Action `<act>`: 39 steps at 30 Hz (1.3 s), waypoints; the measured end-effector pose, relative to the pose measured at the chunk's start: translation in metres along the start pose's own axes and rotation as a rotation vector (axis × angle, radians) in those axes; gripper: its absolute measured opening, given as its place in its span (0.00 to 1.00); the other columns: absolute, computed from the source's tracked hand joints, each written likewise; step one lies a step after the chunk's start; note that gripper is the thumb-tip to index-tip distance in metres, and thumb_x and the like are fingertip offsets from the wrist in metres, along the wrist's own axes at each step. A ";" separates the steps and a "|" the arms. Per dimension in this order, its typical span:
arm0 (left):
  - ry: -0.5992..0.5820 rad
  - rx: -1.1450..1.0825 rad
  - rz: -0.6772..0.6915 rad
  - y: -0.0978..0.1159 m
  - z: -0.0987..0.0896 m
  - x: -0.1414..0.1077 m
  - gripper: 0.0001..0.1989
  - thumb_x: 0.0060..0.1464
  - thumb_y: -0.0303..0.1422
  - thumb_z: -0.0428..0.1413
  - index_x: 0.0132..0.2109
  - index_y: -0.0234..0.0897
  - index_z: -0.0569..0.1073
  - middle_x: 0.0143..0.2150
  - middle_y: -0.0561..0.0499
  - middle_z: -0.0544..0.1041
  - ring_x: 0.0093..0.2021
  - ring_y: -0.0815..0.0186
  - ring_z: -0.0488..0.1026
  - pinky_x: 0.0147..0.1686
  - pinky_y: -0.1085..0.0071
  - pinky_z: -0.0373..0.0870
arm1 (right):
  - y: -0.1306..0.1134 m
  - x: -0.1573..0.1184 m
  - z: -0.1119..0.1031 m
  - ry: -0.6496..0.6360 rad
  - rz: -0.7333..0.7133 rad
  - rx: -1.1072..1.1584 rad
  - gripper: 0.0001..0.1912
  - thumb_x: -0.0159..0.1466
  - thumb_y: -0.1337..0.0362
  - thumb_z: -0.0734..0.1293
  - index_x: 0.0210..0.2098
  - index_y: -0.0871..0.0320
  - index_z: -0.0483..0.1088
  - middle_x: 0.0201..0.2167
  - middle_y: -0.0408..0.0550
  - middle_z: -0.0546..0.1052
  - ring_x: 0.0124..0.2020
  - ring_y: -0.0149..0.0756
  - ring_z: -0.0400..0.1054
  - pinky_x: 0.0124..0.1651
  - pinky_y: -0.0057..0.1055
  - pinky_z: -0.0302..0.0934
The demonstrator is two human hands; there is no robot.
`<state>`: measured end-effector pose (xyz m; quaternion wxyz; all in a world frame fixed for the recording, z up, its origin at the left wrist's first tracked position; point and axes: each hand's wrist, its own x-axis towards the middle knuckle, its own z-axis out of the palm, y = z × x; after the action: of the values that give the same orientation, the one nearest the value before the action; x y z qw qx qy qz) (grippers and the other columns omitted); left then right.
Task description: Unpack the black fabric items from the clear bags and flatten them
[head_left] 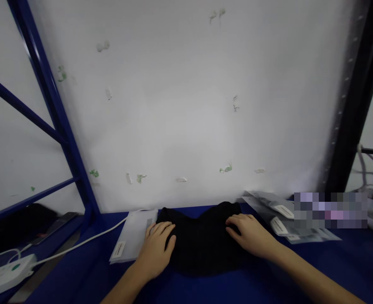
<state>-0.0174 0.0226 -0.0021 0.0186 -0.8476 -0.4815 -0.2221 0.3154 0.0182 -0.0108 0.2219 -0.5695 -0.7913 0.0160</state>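
Note:
A black cloth garment lies spread on the blue table, its top edge dipping in the middle. My left hand rests on its left edge, fingers extended and thumb apart. On the right edge lies my right hand, palm down, with the thumb apart from the fingers. Neither hand grips the cloth. Beside my left hand is a flat clear plastic bag with a white label.
Several labelled plastic bags overlap at the right. A white cable runs left to a power strip. Blue frame bars stand left, a black post right, and a white wall behind.

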 end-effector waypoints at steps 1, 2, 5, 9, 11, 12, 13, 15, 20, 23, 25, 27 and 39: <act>-0.006 0.002 -0.003 -0.002 0.001 0.000 0.18 0.68 0.35 0.46 0.60 0.40 0.71 0.61 0.45 0.73 0.63 0.53 0.66 0.65 0.45 0.54 | 0.000 0.000 -0.001 -0.005 -0.006 0.002 0.12 0.66 0.61 0.60 0.39 0.54 0.75 0.38 0.50 0.80 0.43 0.45 0.73 0.53 0.45 0.59; -0.013 0.004 -0.004 -0.003 0.002 0.000 0.18 0.68 0.36 0.46 0.60 0.40 0.71 0.61 0.45 0.73 0.63 0.53 0.66 0.65 0.43 0.53 | 0.001 0.000 -0.002 -0.008 -0.014 0.003 0.11 0.66 0.63 0.60 0.37 0.54 0.75 0.38 0.50 0.80 0.42 0.45 0.73 0.52 0.45 0.59; -0.028 0.004 0.010 -0.005 0.002 -0.001 0.18 0.66 0.32 0.48 0.60 0.39 0.70 0.57 0.45 0.75 0.59 0.54 0.70 0.65 0.43 0.52 | -0.002 0.000 -0.008 -0.002 -0.052 0.009 0.11 0.66 0.66 0.59 0.35 0.54 0.73 0.36 0.48 0.78 0.41 0.43 0.72 0.52 0.44 0.58; -0.020 -0.037 0.122 0.001 -0.008 -0.002 0.25 0.58 0.21 0.47 0.61 0.42 0.68 0.51 0.49 0.76 0.53 0.59 0.72 0.65 0.50 0.54 | -0.011 -0.003 -0.023 0.022 -0.154 0.087 0.07 0.61 0.70 0.61 0.31 0.55 0.69 0.33 0.46 0.76 0.37 0.40 0.69 0.46 0.37 0.59; 0.004 -0.080 0.173 0.007 -0.015 -0.002 0.28 0.55 0.19 0.46 0.61 0.42 0.68 0.49 0.48 0.75 0.51 0.59 0.72 0.62 0.53 0.59 | -0.014 -0.006 -0.031 -0.001 -0.201 0.162 0.07 0.56 0.72 0.61 0.28 0.55 0.67 0.29 0.44 0.74 0.33 0.37 0.67 0.39 0.33 0.59; 0.011 -0.101 0.184 0.010 -0.018 -0.003 0.29 0.53 0.19 0.47 0.59 0.42 0.69 0.47 0.48 0.75 0.50 0.58 0.72 0.59 0.54 0.62 | -0.015 -0.007 -0.034 -0.028 -0.219 0.197 0.07 0.54 0.73 0.61 0.26 0.55 0.66 0.27 0.43 0.73 0.31 0.36 0.66 0.36 0.31 0.57; 0.010 -0.119 0.187 0.014 -0.020 -0.004 0.28 0.51 0.19 0.48 0.58 0.40 0.70 0.45 0.48 0.75 0.48 0.58 0.72 0.56 0.55 0.65 | -0.015 -0.009 -0.037 -0.071 -0.236 0.230 0.07 0.53 0.74 0.61 0.24 0.55 0.65 0.25 0.42 0.71 0.29 0.35 0.64 0.34 0.30 0.56; -0.017 -0.154 0.190 0.019 -0.024 -0.006 0.27 0.49 0.20 0.49 0.57 0.38 0.71 0.40 0.48 0.76 0.43 0.58 0.72 0.49 0.58 0.69 | -0.016 -0.012 -0.040 -0.208 -0.261 0.290 0.09 0.52 0.74 0.60 0.20 0.56 0.63 0.20 0.39 0.67 0.24 0.31 0.60 0.30 0.28 0.53; -0.097 -0.157 0.120 0.025 -0.025 -0.006 0.16 0.65 0.30 0.46 0.51 0.40 0.76 0.35 0.50 0.80 0.37 0.60 0.74 0.44 0.60 0.69 | -0.020 -0.015 -0.039 -0.406 -0.217 0.358 0.09 0.54 0.72 0.61 0.19 0.57 0.65 0.16 0.37 0.62 0.19 0.27 0.54 0.23 0.27 0.46; -0.122 -0.099 0.098 0.025 -0.020 -0.004 0.16 0.66 0.31 0.45 0.45 0.41 0.78 0.37 0.49 0.80 0.37 0.60 0.75 0.43 0.61 0.68 | -0.024 -0.010 -0.035 -0.207 -0.161 0.307 0.12 0.62 0.67 0.61 0.23 0.57 0.68 0.19 0.39 0.68 0.21 0.29 0.59 0.26 0.28 0.51; -0.118 -0.046 0.091 0.022 -0.015 -0.004 0.13 0.63 0.31 0.49 0.47 0.40 0.78 0.41 0.48 0.78 0.41 0.58 0.75 0.45 0.60 0.69 | -0.024 -0.007 -0.031 -0.086 -0.122 0.259 0.13 0.65 0.64 0.59 0.27 0.56 0.71 0.23 0.42 0.73 0.25 0.33 0.64 0.30 0.29 0.56; -0.111 0.000 0.081 0.017 -0.010 -0.005 0.14 0.61 0.32 0.52 0.50 0.41 0.78 0.47 0.46 0.77 0.48 0.55 0.74 0.51 0.56 0.68 | -0.020 -0.006 -0.025 -0.042 -0.124 0.223 0.11 0.66 0.63 0.60 0.36 0.55 0.74 0.33 0.47 0.78 0.34 0.38 0.71 0.40 0.33 0.63; 0.121 -0.012 -0.008 -0.004 -0.003 0.000 0.35 0.66 0.37 0.48 0.74 0.40 0.42 0.76 0.41 0.35 0.70 0.47 0.55 0.64 0.49 0.58 | 0.007 -0.015 0.002 -0.287 -0.082 0.150 0.35 0.61 0.51 0.68 0.66 0.49 0.62 0.69 0.56 0.61 0.68 0.57 0.54 0.66 0.55 0.50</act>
<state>-0.0221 0.0240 -0.0002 0.0415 -0.8309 -0.4814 -0.2759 0.3246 0.0077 -0.0192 0.1489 -0.5106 -0.8340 0.1471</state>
